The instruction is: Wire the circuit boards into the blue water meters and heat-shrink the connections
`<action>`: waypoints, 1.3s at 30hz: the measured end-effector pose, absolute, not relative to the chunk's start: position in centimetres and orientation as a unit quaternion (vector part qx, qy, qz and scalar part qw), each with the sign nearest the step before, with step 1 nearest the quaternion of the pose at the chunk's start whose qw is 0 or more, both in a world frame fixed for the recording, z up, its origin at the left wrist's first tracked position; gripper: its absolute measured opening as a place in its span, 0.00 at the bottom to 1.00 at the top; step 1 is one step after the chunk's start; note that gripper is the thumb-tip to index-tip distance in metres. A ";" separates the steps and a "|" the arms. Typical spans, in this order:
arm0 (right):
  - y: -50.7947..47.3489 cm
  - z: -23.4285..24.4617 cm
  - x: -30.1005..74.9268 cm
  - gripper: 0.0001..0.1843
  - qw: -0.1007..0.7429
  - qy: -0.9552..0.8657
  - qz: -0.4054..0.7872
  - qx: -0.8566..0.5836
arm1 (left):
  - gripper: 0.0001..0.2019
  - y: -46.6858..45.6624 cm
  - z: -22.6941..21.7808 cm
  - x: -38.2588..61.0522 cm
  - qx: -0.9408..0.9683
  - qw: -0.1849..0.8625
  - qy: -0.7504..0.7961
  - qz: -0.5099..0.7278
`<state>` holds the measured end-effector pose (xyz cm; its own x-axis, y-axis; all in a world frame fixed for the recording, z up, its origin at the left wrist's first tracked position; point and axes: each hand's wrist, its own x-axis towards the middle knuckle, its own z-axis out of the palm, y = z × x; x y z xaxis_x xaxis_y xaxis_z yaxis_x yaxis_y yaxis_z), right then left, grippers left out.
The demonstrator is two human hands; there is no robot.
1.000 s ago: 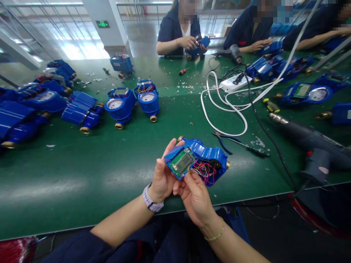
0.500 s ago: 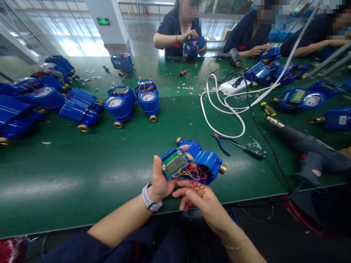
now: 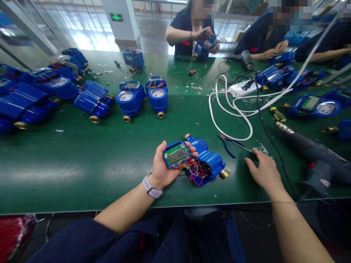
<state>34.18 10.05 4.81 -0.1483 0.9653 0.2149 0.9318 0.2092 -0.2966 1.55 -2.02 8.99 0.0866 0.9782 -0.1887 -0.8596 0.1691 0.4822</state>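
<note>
My left hand is closed around the LCD display unit, a green circuit board in a blue housing. Coloured wires run from it into the opened body of a blue water meter with brass ends, which lies on its side on the table. To the right, my right hand is over a screwdriver, thumb and index finger apart. The hand hides the screwdriver's handle; only its thin shaft shows. Blue-handled cutting pliers lie just left of that shaft.
Several blue meters stand at left on the green table. A white power strip with looped cable, a yellow-black screwdriver and a heat gun lie at right. Co-workers sit opposite, handling meters.
My right hand has left the wires and moved right to the screwdriver. My left hand still holds the display unit. The view has shifted slightly left.
</note>
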 end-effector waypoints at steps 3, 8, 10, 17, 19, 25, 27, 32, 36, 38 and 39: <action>11.0 4.4 34.5 0.28 0.127 -0.763 0.014 -0.633 | 0.33 -1.9 8.8 1.4 0.123 0.729 0.243 0.628; 11.1 4.9 34.5 0.19 0.074 -0.761 0.021 -0.645 | 0.39 -1.9 8.7 1.6 0.128 0.721 0.254 0.632; 11.0 5.4 34.4 0.17 0.081 -0.748 0.035 -0.657 | 0.39 -2.0 8.7 1.7 0.129 0.719 0.252 0.635; 8.2 5.2 33.8 0.26 0.099 -0.764 0.064 -0.635 | 0.36 -2.2 8.8 1.7 0.130 0.719 0.235 0.641; 7.1 4.5 33.9 0.30 0.109 -0.780 0.055 -0.613 | 0.36 -2.2 8.9 1.7 0.125 0.720 0.233 0.642; 4.2 3.5 33.8 0.31 0.179 -0.766 0.025 -0.617 | 0.37 -2.2 8.9 1.7 0.110 0.721 0.242 0.640; 3.7 3.9 32.9 0.30 0.173 -0.767 0.037 -0.617 | 0.37 -2.2 8.9 1.8 0.111 0.716 0.247 0.644; 3.5 5.1 29.9 0.26 0.077 -0.807 0.089 -0.579 | 0.38 -2.3 8.9 2.0 0.136 0.704 0.246 0.652; 4.0 5.6 29.5 0.23 0.035 -0.796 0.100 -0.596 | 0.37 -2.5 8.8 2.1 0.158 0.700 0.240 0.653; 4.1 5.7 29.9 0.22 0.024 -0.781 0.108 -0.615 | 0.37 -2.5 8.8 2.2 0.161 0.698 0.235 0.657; 4.0 5.8 30.2 0.21 0.020 -0.772 0.114 -0.625 | 0.37 -2.5 8.8 2.2 0.161 0.698 0.233 0.657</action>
